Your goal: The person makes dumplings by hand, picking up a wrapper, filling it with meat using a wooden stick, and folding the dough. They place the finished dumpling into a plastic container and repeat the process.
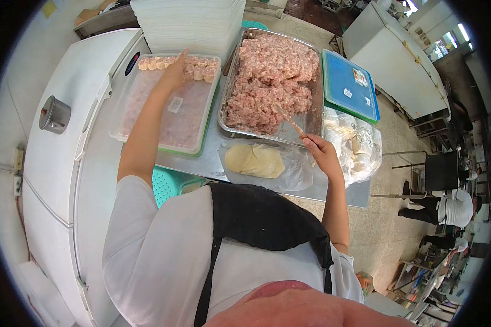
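Note:
My left hand (173, 75) reaches over the row of small filled dumplings (202, 71) at the far end of a translucent plastic tub (172, 143). One finger stretches outward; the others, and anything under them, are hidden. My right hand (323, 153) is closed round the handle of a thin flat spatula (292, 121), whose tip lies over the minced meat (273, 65). That meat is heaped in a metal tray (221, 117), with bare metal at its near right corner. Round dough wrappers (256, 161) lie on a plastic sheet nearest me, overlapping.
A blue-lidded container (349, 84) stands right of the tray, with a plastic bag (352, 144) of pale contents before it. White stacked sheets (188, 24) rise behind the tub. A white freezer (65, 158) with a metal cup (55, 114) is at left. Another person (455, 207) stands far right.

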Tool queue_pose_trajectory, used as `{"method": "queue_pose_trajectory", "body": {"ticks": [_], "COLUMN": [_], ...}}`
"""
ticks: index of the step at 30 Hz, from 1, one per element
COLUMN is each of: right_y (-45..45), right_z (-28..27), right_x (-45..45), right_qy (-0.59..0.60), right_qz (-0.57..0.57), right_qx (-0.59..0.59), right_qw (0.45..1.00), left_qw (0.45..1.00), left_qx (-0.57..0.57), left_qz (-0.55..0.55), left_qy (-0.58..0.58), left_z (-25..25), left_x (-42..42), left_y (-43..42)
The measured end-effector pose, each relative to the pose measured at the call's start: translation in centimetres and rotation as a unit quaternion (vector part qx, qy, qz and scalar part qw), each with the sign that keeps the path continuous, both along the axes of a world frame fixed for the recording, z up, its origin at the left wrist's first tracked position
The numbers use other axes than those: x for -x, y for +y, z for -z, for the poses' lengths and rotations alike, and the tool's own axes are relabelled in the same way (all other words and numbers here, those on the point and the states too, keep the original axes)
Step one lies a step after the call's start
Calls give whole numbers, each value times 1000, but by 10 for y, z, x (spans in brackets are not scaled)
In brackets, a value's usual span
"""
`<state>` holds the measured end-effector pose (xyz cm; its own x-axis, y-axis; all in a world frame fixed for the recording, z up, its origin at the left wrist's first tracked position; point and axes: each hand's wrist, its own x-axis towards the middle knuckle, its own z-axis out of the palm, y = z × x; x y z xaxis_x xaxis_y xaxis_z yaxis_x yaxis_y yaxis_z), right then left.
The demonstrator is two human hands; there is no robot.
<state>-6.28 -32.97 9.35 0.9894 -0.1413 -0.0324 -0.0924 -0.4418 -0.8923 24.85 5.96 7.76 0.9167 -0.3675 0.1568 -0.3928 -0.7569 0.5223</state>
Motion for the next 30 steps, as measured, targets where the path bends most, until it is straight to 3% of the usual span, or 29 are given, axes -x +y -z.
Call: {"method": "queue_pose_trajectory", "body": {"ticks": [1,3,6,8,11,13,14,16,17,19,21,23,25,28,30], "right_y": [-5,-17,-21,-10,-2,-10,-21,-41,-46,-51,-39,-32,-32,-52,-53], "right_z": [2,1,-15,-30,-28,-6,-5,-18,-11,9,24,27,16,-18,-11], "right_x": [0,-2,-10,-16,-39,-63,-69,-79,-85,-92,-80,-63,-52,-69,-89], "right_qy": [-11,18,39,36,-58,-170,-168,-87,-87,-127,-163,-199,-218,-169,-160], "right_qz": [-9,-8,-15,-24,-62,-107,-106,-180,-184,-196,-223,-246,-307,-300,-297], "right_qx": [18,33,80,107,101,282,277,424,420,486,468,450,470,508,509], "right_qw": [1000,999,996,993,991,938,940,883,884,842,839,835,798,790,792], "left_qw": [1000,991,990,972,970,970,977,980,983,987,990,988,986,987,988], "left_qx": [-2,-61,-47,-86,-118,-79,-65,-39,-9,3,14,32,13,-2,-2], "left_qz": [-3,26,66,154,186,202,179,161,141,128,118,149,167,161,135], "left_qy": [1,-120,-113,-156,-102,-111,-98,-108,-120,-100,-82,28,24,-26,-72], "left_z": [-3,-19,-70,-69,-62,-61,-65,-64,-63,-51,-36,-20,10,34,41], "left_x": [3,15,70,97,155,175,182,190,194,206,223,244,258,274,276], "left_y": [4,11,-25,-65,-132,-152,-156,-152,-148,-143,-148,-156,-162,-173,-173]}}
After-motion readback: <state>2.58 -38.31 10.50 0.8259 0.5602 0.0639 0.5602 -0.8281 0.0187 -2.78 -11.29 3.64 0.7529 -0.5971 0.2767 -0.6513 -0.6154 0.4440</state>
